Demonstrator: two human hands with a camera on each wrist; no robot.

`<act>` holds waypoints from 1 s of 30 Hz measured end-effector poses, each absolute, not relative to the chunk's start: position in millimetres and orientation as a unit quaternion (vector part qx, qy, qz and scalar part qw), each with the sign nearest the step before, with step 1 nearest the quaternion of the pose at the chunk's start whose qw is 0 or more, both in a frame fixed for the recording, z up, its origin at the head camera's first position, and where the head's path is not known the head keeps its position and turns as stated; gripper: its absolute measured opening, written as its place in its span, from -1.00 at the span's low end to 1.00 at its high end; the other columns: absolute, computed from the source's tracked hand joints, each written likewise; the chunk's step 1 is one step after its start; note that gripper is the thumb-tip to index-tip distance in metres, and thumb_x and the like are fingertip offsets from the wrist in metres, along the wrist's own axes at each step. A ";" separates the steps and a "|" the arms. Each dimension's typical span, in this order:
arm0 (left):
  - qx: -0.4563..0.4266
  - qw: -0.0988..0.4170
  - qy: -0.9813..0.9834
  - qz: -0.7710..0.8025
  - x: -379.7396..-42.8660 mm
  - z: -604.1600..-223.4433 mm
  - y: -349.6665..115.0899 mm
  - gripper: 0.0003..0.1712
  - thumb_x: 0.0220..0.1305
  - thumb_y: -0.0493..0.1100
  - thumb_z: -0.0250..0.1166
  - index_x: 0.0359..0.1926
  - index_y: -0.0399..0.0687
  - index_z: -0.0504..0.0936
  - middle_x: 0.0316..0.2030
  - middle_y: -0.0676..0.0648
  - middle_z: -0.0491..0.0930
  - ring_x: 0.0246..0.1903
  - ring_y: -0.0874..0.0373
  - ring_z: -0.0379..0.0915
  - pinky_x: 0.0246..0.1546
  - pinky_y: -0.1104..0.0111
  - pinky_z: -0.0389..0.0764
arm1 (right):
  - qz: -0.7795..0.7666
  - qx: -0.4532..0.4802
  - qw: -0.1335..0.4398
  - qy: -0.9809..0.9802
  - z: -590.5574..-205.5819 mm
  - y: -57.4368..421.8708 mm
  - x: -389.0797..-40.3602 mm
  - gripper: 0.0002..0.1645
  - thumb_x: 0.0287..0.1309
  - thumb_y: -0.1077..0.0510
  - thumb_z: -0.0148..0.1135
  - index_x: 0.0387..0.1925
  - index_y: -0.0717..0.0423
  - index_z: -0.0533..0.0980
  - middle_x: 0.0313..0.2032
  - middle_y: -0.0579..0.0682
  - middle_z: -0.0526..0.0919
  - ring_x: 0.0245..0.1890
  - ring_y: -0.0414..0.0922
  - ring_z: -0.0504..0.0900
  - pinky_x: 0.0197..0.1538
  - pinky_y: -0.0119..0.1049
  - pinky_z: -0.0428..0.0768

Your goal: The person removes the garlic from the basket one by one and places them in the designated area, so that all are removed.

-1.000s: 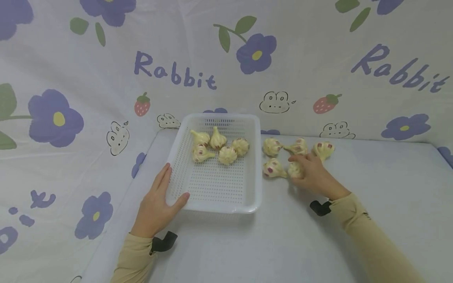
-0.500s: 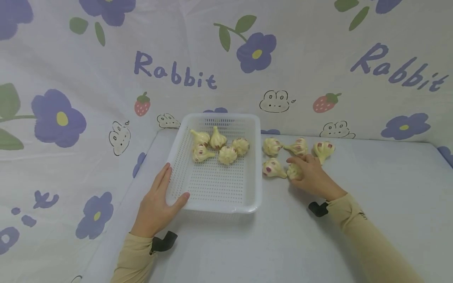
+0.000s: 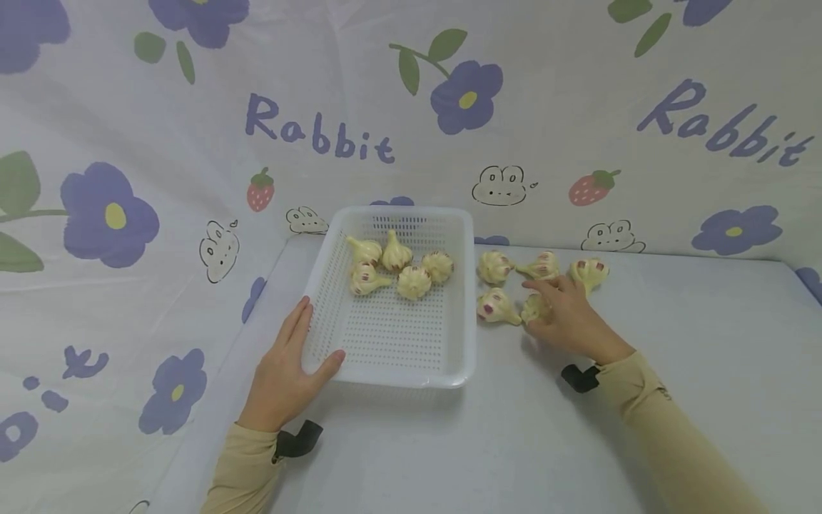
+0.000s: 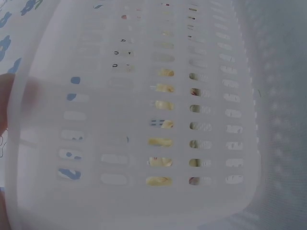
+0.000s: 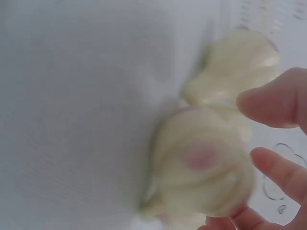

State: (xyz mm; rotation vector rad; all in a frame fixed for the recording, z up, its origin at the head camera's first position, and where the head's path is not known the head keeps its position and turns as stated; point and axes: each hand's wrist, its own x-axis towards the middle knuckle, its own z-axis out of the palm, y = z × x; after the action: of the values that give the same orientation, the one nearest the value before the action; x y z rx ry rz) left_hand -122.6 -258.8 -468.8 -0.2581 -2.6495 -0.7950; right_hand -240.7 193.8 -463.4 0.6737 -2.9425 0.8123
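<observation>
In the head view, my left hand point(image 3: 282, 371) rests on the near left corner of a white perforated plastic basket point(image 3: 465, 321), fingers straight along its left side and thumb at the front rim. Several pale garlic bulbs point(image 3: 414, 283) with purple marks lie inside, towards the back. To the right of the basket, my right hand point(image 3: 568, 318) is spread around one garlic bulb point(image 3: 533, 308) on the table. In the right wrist view, the thumb point(image 5: 273, 100) and forefinger stand apart from that bulb point(image 5: 201, 163); lower fingertips reach its edge, contact unclear.
More garlic bulbs lie near the right hand: one beside the basket point(image 3: 496, 305), others in a back row point(image 3: 494, 266) reaching right point(image 3: 588, 273). A patterned cloth point(image 3: 546, 128) hangs behind the pale table point(image 3: 417, 457). The basket wall point(image 4: 129, 206) fills the left wrist view.
The bulb under my right hand has shifted slightly left, and the gap between thumb and fingers has widened a little. My left hand and the basket stay put.
</observation>
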 end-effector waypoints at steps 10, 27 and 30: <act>-0.094 0.186 -0.937 -0.282 -122.8 -468.8 -258.5 0.07 0.29 0.16 0.39 0.62 -0.22 0.14 0.62 -0.14 0.12 0.50 -0.18 0.27 0.33 -0.14 0.49 | 0.270 0.229 0.046 -0.934 -424.9 188.2 -232.0 -0.22 0.11 0.22 0.33 0.41 0.14 0.41 0.25 0.44 0.36 0.20 0.32 0.30 0.14 0.33 0.46; -0.096 0.188 -0.935 -0.284 -123.7 -470.3 -258.7 0.07 0.29 0.16 0.39 0.62 -0.22 0.14 0.62 -0.14 0.13 0.49 -0.19 0.28 0.32 -0.14 0.50 | 0.276 0.267 0.076 -0.920 -409.4 160.6 -226.7 -0.27 0.15 0.20 0.46 0.36 0.22 0.49 0.22 0.33 0.46 0.21 0.24 0.40 0.23 0.25 0.48; -0.097 0.189 -0.935 -0.285 -123.9 -470.3 -258.5 0.07 0.29 0.16 0.39 0.62 -0.22 0.14 0.62 -0.14 0.13 0.49 -0.18 0.28 0.33 -0.14 0.49 | 0.269 0.271 0.073 -0.921 -405.5 153.8 -225.5 -0.26 0.16 0.19 0.47 0.37 0.22 0.47 0.25 0.33 0.45 0.24 0.24 0.39 0.28 0.27 0.46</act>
State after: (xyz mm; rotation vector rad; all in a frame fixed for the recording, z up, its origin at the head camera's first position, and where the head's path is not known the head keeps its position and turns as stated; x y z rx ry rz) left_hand -123.9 -258.5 -470.3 -0.2717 -2.6290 -0.8016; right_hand -225.5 153.8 -405.5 0.8144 -2.7665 0.8079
